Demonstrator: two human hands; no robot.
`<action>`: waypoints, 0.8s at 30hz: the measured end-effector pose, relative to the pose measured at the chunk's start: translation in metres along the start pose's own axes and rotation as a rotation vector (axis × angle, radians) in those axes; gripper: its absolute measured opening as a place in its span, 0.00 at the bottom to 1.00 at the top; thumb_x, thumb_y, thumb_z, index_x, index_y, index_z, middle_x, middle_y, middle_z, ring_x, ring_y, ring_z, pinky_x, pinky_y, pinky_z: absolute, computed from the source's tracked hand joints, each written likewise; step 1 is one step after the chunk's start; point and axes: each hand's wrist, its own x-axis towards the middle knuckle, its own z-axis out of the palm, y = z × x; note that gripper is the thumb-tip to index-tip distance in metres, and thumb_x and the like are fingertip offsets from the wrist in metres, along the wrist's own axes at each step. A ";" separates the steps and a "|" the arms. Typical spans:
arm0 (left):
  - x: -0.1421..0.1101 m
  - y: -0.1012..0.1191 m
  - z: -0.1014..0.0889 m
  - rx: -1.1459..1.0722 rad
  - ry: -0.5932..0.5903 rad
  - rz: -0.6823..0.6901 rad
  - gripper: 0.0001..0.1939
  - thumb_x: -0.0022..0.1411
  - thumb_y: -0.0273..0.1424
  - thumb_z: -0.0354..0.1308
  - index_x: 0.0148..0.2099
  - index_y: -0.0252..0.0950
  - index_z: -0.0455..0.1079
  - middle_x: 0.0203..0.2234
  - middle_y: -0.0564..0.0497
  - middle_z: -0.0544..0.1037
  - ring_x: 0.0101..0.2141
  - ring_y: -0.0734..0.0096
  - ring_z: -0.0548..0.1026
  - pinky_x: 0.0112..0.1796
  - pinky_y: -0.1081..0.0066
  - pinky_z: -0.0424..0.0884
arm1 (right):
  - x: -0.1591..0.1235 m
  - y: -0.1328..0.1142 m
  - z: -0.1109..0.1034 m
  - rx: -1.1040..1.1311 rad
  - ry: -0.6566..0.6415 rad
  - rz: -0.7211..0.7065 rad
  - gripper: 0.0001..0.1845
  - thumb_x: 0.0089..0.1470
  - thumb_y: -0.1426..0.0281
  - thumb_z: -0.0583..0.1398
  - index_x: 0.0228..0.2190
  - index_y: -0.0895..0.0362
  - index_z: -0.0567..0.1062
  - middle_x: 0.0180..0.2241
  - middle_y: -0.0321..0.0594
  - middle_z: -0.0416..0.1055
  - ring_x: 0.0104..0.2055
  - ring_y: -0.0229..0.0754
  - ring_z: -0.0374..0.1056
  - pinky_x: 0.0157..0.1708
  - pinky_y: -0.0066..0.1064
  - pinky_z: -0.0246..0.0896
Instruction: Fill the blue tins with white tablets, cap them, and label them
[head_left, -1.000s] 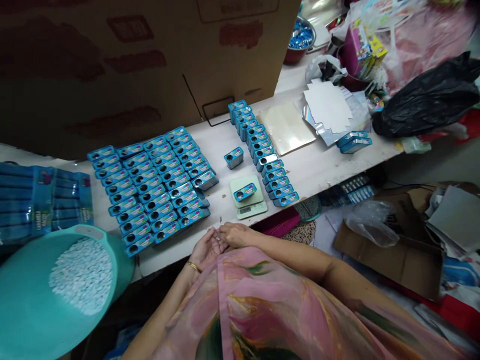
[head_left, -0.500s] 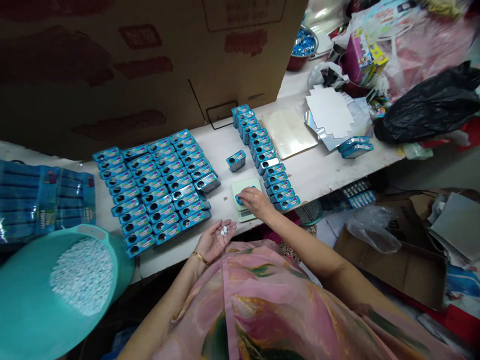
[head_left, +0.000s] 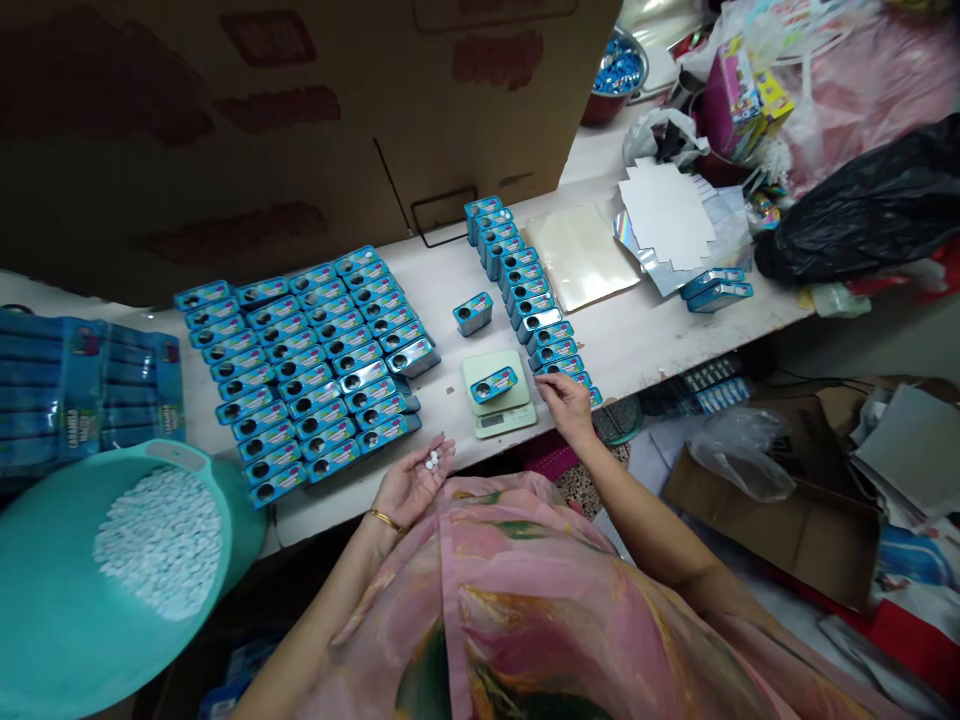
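Palm up at the table's front edge, my left hand (head_left: 415, 480) cradles a few white tablets (head_left: 432, 460) in its open palm. My right hand (head_left: 568, 405) is just right of the kitchen scale (head_left: 501, 418), by the near end of a row of blue tins, its fingers loosely bent and nothing visible in them. A blue tin (head_left: 495, 384) lies on the scale's pale green plate. Behind the scale stands a single blue tin (head_left: 472, 314) with a dark round opening. The row of tins (head_left: 523, 274) runs along the right; a larger block of tins (head_left: 315, 370) stands left.
A turquoise tub (head_left: 45, 560) at lower left contains many white tablets (head_left: 161, 540). Wrapped packs of tins (head_left: 82, 390) lie beyond it. A big cardboard box (head_left: 300, 170) walls off the back. Clear plastic sheets (head_left: 581, 258), white card (head_left: 667, 215) and a black bag (head_left: 862, 205) lie to the right.
My right hand has let go of the blue tin on the scale and moved right, off the plate. My left hand still holds the tablets, slightly farther left in the view.
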 end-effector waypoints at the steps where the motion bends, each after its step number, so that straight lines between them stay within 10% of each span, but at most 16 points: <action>1: 0.000 0.000 0.000 0.011 -0.001 0.014 0.15 0.56 0.18 0.43 0.45 0.25 0.64 0.33 0.40 0.74 0.35 0.69 0.74 0.34 0.73 0.72 | -0.003 0.005 -0.002 0.015 0.026 0.025 0.11 0.50 0.68 0.53 0.31 0.57 0.74 0.31 0.39 0.71 0.34 0.37 0.66 0.36 0.30 0.61; 10: 0.001 0.001 -0.001 0.209 0.059 0.132 0.11 0.54 0.15 0.47 0.37 0.27 0.67 0.22 0.49 0.72 0.21 0.82 0.70 0.22 0.84 0.69 | -0.012 0.015 0.000 0.069 0.009 0.016 0.11 0.49 0.70 0.54 0.34 0.57 0.73 0.32 0.39 0.69 0.34 0.37 0.65 0.34 0.29 0.63; 18: 0.001 0.000 -0.004 0.121 0.034 0.103 0.10 0.57 0.20 0.46 0.34 0.27 0.69 0.23 0.46 0.73 0.23 0.77 0.72 0.24 0.79 0.70 | 0.018 0.023 0.034 0.003 -0.313 -0.065 0.31 0.41 0.76 0.57 0.50 0.53 0.59 0.48 0.42 0.61 0.46 0.41 0.60 0.44 0.36 0.59; 24: 0.017 0.001 0.004 0.014 -0.026 0.057 0.11 0.58 0.26 0.45 0.35 0.26 0.68 0.26 0.43 0.74 0.28 0.72 0.73 0.30 0.74 0.71 | 0.028 0.001 0.050 -0.099 -0.429 -0.212 0.17 0.46 0.72 0.56 0.41 0.57 0.66 0.36 0.39 0.66 0.39 0.41 0.62 0.39 0.34 0.58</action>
